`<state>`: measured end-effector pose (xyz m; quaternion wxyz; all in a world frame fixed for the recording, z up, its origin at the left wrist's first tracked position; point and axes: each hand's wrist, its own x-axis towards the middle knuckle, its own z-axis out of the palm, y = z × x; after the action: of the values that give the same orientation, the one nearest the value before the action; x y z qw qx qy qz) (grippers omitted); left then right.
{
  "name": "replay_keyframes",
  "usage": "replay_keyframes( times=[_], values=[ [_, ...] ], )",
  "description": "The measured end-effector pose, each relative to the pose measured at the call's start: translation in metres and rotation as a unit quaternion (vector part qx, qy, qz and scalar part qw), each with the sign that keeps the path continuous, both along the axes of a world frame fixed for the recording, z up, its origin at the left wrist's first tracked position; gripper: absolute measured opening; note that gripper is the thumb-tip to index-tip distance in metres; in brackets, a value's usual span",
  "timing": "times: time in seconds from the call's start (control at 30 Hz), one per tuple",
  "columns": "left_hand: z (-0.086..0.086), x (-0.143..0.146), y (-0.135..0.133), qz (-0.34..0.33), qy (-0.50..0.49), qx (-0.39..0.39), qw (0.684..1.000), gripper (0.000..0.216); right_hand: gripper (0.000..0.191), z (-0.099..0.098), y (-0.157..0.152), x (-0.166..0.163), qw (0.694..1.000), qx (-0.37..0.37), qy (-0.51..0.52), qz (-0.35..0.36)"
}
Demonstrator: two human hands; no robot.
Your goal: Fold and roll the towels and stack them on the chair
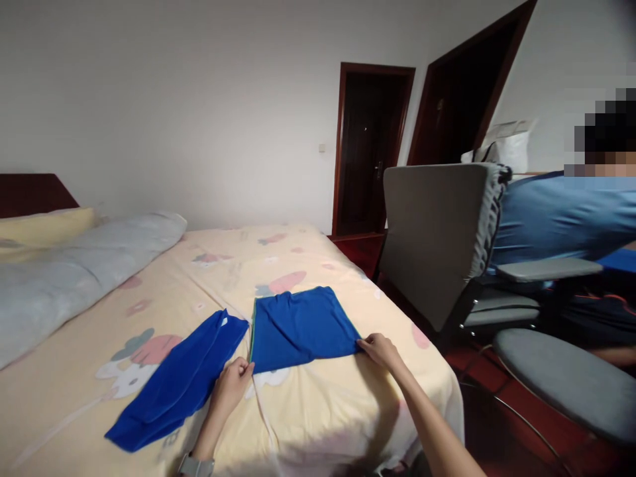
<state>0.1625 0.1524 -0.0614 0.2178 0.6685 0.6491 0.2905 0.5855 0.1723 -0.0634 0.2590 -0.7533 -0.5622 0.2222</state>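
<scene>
Left hand (237,379) and right hand (378,350) pinch the near corners of a rectangular blue cloth with green edging (303,328), lower centre of the frame, on the cream patterned bedsheet (318,248); uneven pulling could deepen its wrinkles.

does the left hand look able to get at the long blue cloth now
Probably yes: the left hand is right beside the long blue cloth, with no object seen between them. But it pinches a corner of the spread blue cloth, so it would likely have to let go first.
</scene>
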Motion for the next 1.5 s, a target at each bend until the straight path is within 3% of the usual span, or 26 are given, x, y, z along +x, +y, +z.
replay_keyframes(
  times=[0.17, 0.33, 0.5, 0.6, 0.73, 0.83, 0.97, 1.07, 1.13, 1.3, 1.5],
  values=[
    [0.012, -0.003, -0.006, 0.009, -0.149, -0.002, 0.989, 0.050, 0.027, 0.004, -0.010, -0.003, 0.993, 0.043, 0.106, -0.025],
    [0.011, -0.021, -0.044, 0.023, -0.215, 0.002, 0.976, 0.053, 0.036, -0.007, -0.041, 0.008, 0.979, 0.086, 0.180, -0.046],
    [-0.010, -0.024, -0.077, 0.003, -0.180, -0.061, 0.982, 0.046, 0.031, -0.021, -0.062, 0.015, 0.968, 0.036, 0.244, -0.041],
    [-0.017, -0.024, -0.081, -0.004, -0.151, -0.044, 0.987, 0.030, 0.030, -0.019, -0.067, 0.018, 0.966, 0.009, 0.256, -0.016],
    [-0.027, -0.032, -0.085, -0.040, -0.034, -0.079, 0.996, 0.015, 0.027, -0.017, -0.080, 0.025, 0.963, -0.050, 0.257, 0.066],
    [-0.028, -0.043, -0.084, -0.066, -0.012, -0.093, 0.993, 0.011, 0.022, -0.018, -0.084, 0.032, 0.971, -0.065, 0.206, 0.099],
    [-0.004, -0.050, -0.048, -0.056, -0.023, -0.020, 0.998, 0.024, 0.022, -0.006, -0.049, 0.034, 0.994, 0.005, 0.076, 0.074],
    [0.017, -0.042, 0.010, -0.005, 0.020, 0.050, 0.999, 0.032, 0.029, 0.009, 0.008, 0.020, 0.999, 0.041, 0.016, 0.030],
    [0.023, -0.032, 0.050, 0.024, 0.053, 0.058, 0.997, 0.035, 0.032, 0.014, 0.048, 0.003, 0.999, 0.051, 0.002, 0.014],
    [0.011, -0.018, 0.117, 0.075, 0.111, 0.040, 0.990, 0.039, 0.035, -0.001, 0.115, -0.031, 0.998, 0.054, -0.019, 0.016],
    [-0.014, -0.020, 0.147, 0.121, 0.137, 0.022, 0.983, 0.024, 0.036, -0.023, 0.137, -0.020, 0.997, 0.052, -0.048, -0.004]
  ],
)
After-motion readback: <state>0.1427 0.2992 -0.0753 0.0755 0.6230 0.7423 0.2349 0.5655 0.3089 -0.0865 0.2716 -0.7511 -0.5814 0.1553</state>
